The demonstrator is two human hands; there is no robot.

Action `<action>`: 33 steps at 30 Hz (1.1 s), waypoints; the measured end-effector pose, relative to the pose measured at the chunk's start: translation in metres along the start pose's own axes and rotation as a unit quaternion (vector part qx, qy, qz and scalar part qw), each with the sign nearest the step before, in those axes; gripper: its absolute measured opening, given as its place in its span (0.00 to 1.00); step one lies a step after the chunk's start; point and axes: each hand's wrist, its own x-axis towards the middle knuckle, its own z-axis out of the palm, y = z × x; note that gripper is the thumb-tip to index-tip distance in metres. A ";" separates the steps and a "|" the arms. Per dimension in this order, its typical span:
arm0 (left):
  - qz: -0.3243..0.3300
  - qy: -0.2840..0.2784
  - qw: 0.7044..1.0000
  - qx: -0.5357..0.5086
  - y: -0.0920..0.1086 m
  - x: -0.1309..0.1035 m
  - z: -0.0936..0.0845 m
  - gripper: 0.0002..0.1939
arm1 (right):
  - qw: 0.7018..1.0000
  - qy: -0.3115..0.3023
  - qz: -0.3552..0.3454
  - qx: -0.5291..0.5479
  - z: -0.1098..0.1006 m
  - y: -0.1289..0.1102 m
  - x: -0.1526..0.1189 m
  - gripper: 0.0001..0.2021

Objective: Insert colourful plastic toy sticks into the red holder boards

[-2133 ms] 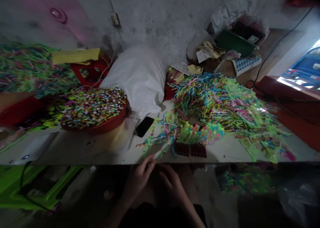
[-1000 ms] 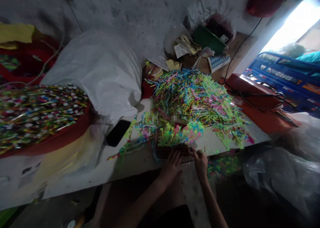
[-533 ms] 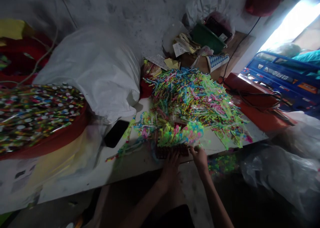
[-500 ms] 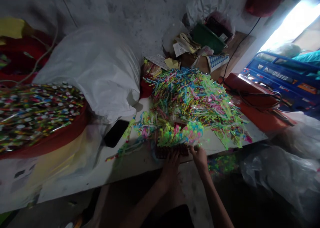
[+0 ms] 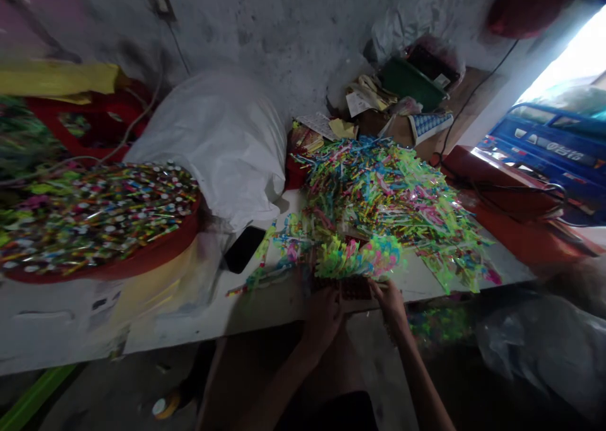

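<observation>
1. There was your left hand [image 5: 324,314], low at the near side of the dark red rack [image 5: 356,289], fingers bent towards it; whether they pinched anything, I could not tell.
2. And your right hand [image 5: 389,297] was up at the rack's right end, thumb and forefinger reaching to its corner, though the dim view did not show whether they closed on anything.
3. The rack sat right by the front edge of the white table [image 5: 170,336], directly before you, with a row of green, pink and blue plastic pieces [image 5: 355,259] fanned along its far side.
4. Behind that, what a heap: the big pile of colourful sticks [image 5: 402,194] spread away to the right.
5. Over to your left lay the black phone [image 5: 243,249], just in front of the bulging white sack [image 5: 222,141].
6. Farther left, the red tub [image 5: 156,259] brimmed with white-tipped, many-coloured sticks [image 5: 127,207].
</observation>
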 end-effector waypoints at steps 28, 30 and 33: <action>-0.089 -0.034 0.986 -0.140 0.003 -0.083 -0.085 0.16 | 0.934 -0.142 -0.317 0.086 0.036 -0.036 -0.103 0.21; 0.032 -0.020 0.998 -0.047 -0.009 -0.067 -0.071 0.16 | 0.968 -0.092 -0.210 0.100 0.017 -0.017 -0.093 0.16; 0.137 -0.034 0.989 0.052 -0.025 -0.044 -0.041 0.24 | 0.996 -0.032 -0.056 0.057 -0.006 0.005 -0.069 0.21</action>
